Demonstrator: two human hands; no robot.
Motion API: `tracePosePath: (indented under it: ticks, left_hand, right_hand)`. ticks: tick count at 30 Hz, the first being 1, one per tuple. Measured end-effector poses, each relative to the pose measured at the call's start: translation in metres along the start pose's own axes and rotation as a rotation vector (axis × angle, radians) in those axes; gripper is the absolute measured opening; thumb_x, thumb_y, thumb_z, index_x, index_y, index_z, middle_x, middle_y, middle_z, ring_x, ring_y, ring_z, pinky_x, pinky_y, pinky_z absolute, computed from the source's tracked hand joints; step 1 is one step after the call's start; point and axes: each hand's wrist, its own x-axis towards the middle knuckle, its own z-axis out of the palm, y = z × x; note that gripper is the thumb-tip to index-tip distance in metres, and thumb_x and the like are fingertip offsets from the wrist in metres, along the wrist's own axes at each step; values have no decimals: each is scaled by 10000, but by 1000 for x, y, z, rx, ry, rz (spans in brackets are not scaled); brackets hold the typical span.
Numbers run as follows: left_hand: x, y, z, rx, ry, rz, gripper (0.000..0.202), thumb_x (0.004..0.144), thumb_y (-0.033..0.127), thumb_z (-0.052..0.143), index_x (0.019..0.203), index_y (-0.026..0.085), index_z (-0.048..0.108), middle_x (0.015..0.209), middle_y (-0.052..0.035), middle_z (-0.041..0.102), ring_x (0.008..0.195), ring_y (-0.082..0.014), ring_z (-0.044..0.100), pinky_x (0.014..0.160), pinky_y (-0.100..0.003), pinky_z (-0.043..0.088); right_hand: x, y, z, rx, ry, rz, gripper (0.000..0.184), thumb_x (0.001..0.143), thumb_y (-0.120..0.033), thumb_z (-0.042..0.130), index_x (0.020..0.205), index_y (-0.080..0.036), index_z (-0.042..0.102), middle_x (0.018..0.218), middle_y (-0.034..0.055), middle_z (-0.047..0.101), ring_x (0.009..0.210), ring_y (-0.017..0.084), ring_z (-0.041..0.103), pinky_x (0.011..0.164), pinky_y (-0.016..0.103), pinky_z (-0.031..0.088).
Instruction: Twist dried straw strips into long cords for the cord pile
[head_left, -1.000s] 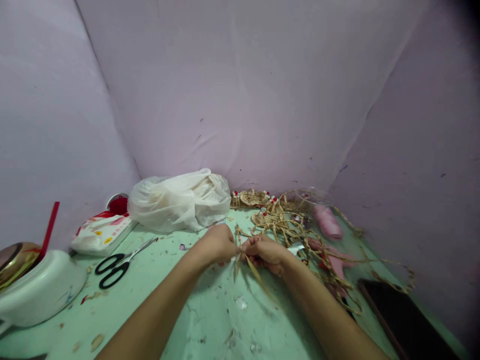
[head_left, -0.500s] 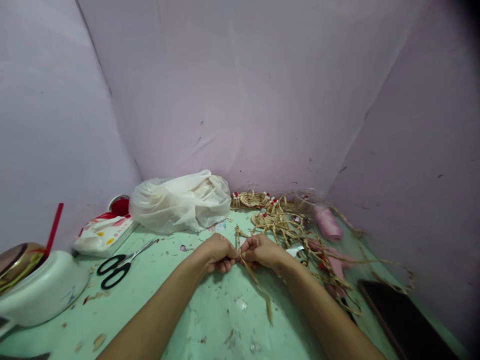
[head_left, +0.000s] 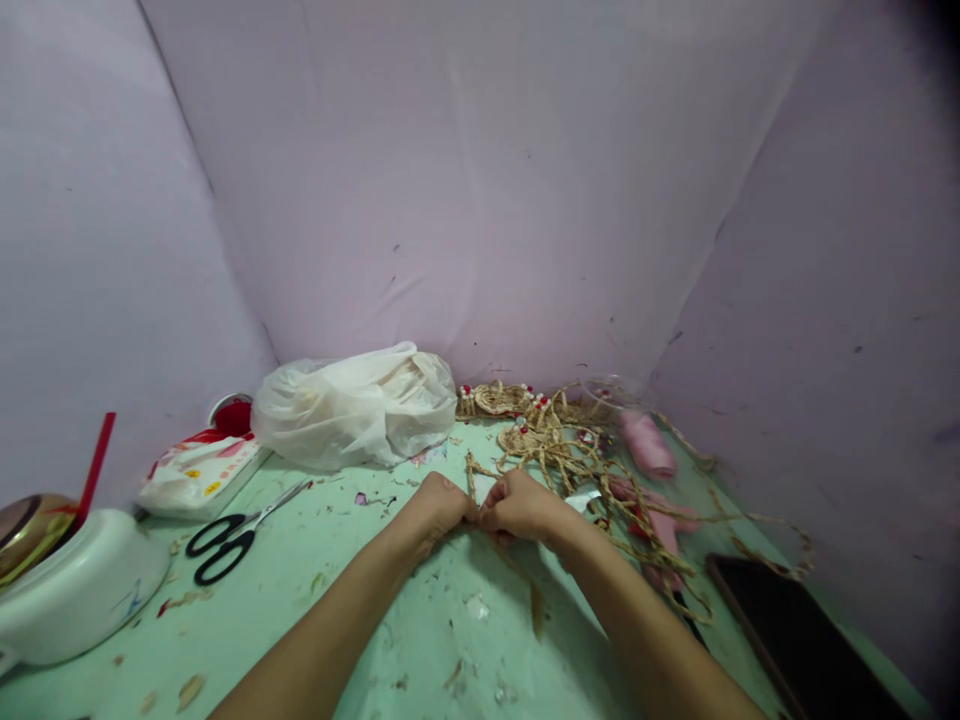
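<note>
My left hand (head_left: pixel 444 505) and my right hand (head_left: pixel 517 508) meet at the middle of the table, both closed on one braided straw cord (head_left: pixel 470 475). The braided end rises past my fingers and bends right toward the pile. Loose flat strands (head_left: pixel 535 605) of the same straw hang below my hands, blurred. My fingertips hide the spot where the strands cross. Behind my right hand lies a tangle of braided straw cord (head_left: pixel 555 455), with coiled straw pieces (head_left: pixel 501 398) bearing red and white beads.
Black-handled scissors (head_left: pixel 225 550) lie at left, near a tissue pack (head_left: pixel 202 475) and a white pot (head_left: pixel 82 590). A white plastic bag (head_left: pixel 356 405) sits at the back. At right are a pink thread spool (head_left: pixel 649 445), a pink glue gun (head_left: pixel 667 530) and a dark phone (head_left: pixel 802 635).
Both hands have turned knuckles-up and pressed closer together over the cord, covering more of it. The loose strands have blurred with motion. The whole view has shifted slightly.
</note>
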Motion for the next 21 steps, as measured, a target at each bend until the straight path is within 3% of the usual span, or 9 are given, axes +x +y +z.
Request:
tracePosePath:
  ticks: [4,8,12,14,16,18,19,21]
  left_hand:
    - [-6,5,-5,-85,-75,-34,189,485,68,467,385,164,338,300,63,252,304,-37,196,337,-200,94]
    - [-7,4,-14,-108,-156,-17,142,483,98,474,415,164,368,295,77,230,283,-33,166,335,-204,56]
    - [-3,0,-18,-133,-174,-19,129,490,138,507,441,166,392,300,80,250,277,-33,165,334,-212,48]
    - [0,-3,-20,-135,-183,-34,155,492,156,515,436,171,372,308,77,261,275,-34,179,334,-214,50]
    - [4,-5,-22,-140,-210,-62,154,495,177,518,447,174,372,328,77,278,277,-34,187,336,-214,47]
    - [7,-8,-26,-157,-245,-81,150,496,201,525,466,174,380,349,79,293,281,-28,178,339,-211,36]
    - [9,-9,-28,-171,-267,-82,168,495,212,532,471,176,370,355,83,288,283,-25,170,341,-209,30]
    - [12,-10,-31,-213,-323,-69,238,491,233,553,465,184,321,356,92,254,288,-19,159,343,-207,21]
  right_hand:
    - [-4,-6,3,66,-48,37,134,501,-68,516,402,-158,530,325,-32,463,290,61,334,313,190,246]
    - [-9,-8,4,172,-74,-13,125,520,-68,513,429,-153,527,334,-46,471,296,52,356,312,169,261]
    - [-9,-3,-2,310,-190,-51,85,569,-114,560,487,-136,556,377,-43,502,337,52,419,342,152,309]
    - [-6,0,-7,317,-177,-88,79,612,-158,574,544,-126,595,419,-28,534,359,58,438,359,158,327]
    - [-2,3,-12,280,7,-206,92,652,-172,569,663,-126,648,539,9,609,455,85,513,428,178,385]
    - [2,4,-14,191,225,-432,160,670,-138,560,777,-146,678,784,59,673,688,133,595,603,226,453]
    - [3,4,-13,135,277,-555,192,671,-112,554,805,-161,684,896,69,669,807,151,597,702,248,452]
    - [5,5,-10,29,225,-739,241,683,-74,533,829,-188,688,991,58,652,917,159,576,808,259,417]
